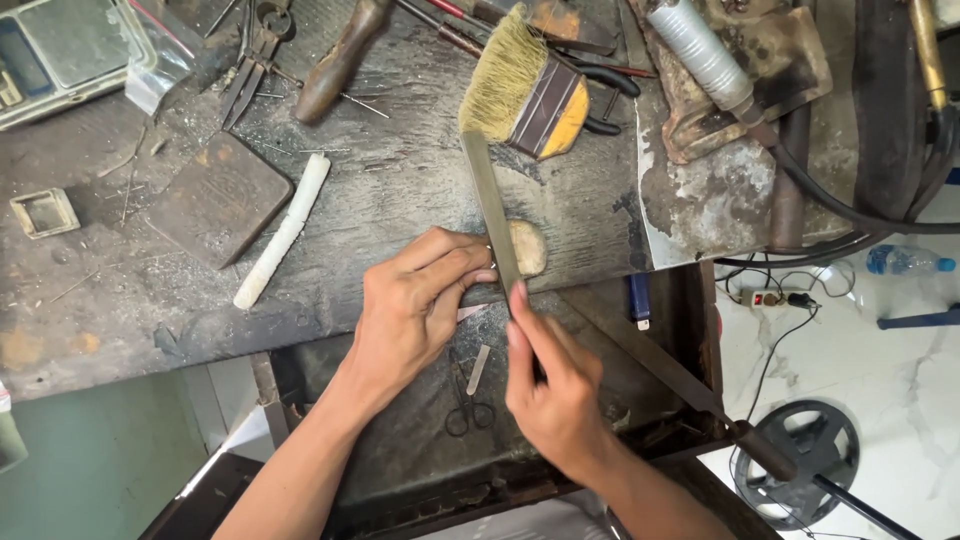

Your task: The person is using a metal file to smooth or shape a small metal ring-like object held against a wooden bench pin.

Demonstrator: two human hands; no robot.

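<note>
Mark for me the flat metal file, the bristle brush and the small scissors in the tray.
flat metal file (487, 200), head view, on the middle of its bare blade.
bristle brush (500, 80), head view, on the pale bristles.
small scissors (468, 410), head view, near the finger loops.

Bench (400, 200) middle strip between white stick (284, 230) and file (493, 212) is open. Far edge is blocked by brush (525, 85), wooden handle (340, 60) and pliers (255, 55). Dark block (220, 198) takes the left part. Drawer tray (420, 440) is passable around small scissors (468, 405).

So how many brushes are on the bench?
1: a yellow-handled brush at the bench's far edge, past the flat file. Clutter may hide others.
</note>
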